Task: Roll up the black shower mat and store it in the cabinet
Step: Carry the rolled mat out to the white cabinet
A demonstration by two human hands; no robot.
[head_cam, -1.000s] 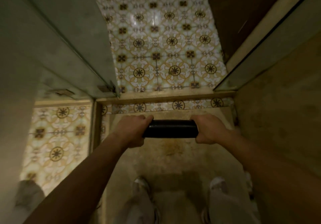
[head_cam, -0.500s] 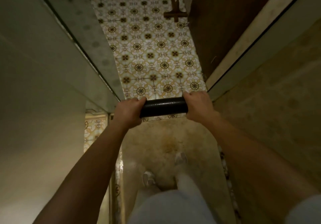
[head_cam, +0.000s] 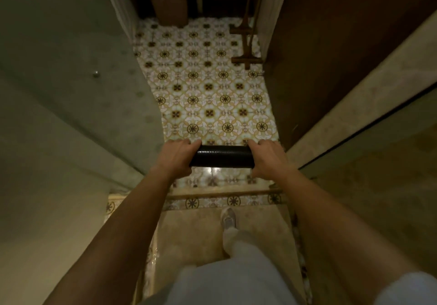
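Gripping rolled black shower mat [head_cam: 221, 156] level at chest front, left hand [head_cam: 176, 157] closing round 9 o'clock end, right hand [head_cam: 266, 159] round 3 o'clock end. Stepping toward raised threshold [head_cam: 224, 194] at 6 o'clock: risking trip. Slackening grip: risking unrolling. Cabinet not identifiable.

A home bathroom, seen from inside a shower stall. Glass shower panels [head_cam: 78, 73] stand on the left, one carrying small round metal fittings [head_cam: 95, 74], and a raised stone threshold [head_cam: 212, 192] divides the plain beige shower floor [head_cam: 189, 233] from the room beyond. That room's floor is laid in ornate yellow-and-brown patterned tiles [head_cam: 208, 87]. At the far end a woven wastebasket [head_cam: 169, 5] sits in a dark recess, with a wooden door [head_cam: 305, 56] on the right.
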